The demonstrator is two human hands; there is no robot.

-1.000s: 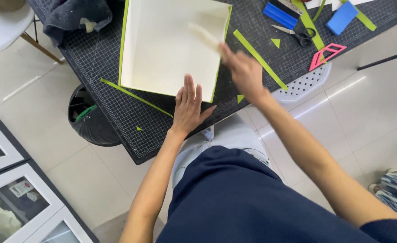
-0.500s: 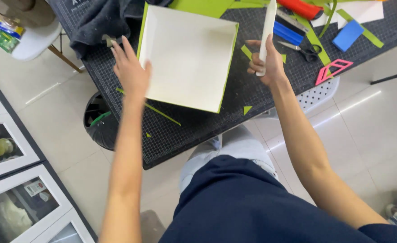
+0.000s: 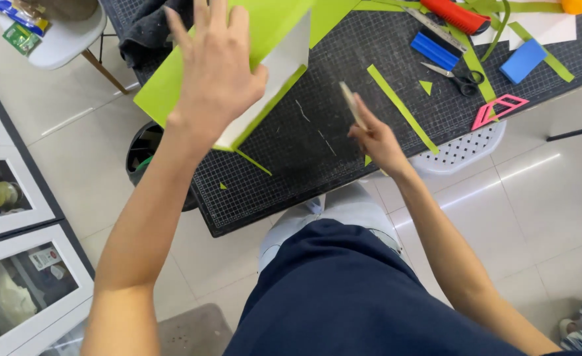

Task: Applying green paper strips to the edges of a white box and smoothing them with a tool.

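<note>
The person's left hand (image 3: 215,72) grips the green-covered board (image 3: 264,62), tilted off the cutting mat (image 3: 291,165) so its underside is reachable. Right hand (image 3: 377,142) is closed around a pale flat folding tool (image 3: 351,105), held ready above the mat. Scissors (image 3: 452,76) lie farther right.

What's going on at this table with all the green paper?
A person stands at a dark cutting mat doing paper craft. Their left hand lifts a board covered in lime green paper up off the mat, tilted. Their right hand grips a slim pale folding tool just above the mat. Green paper strips, scissors, blue blocks and a pink triangle ruler lie further along the table.
</note>
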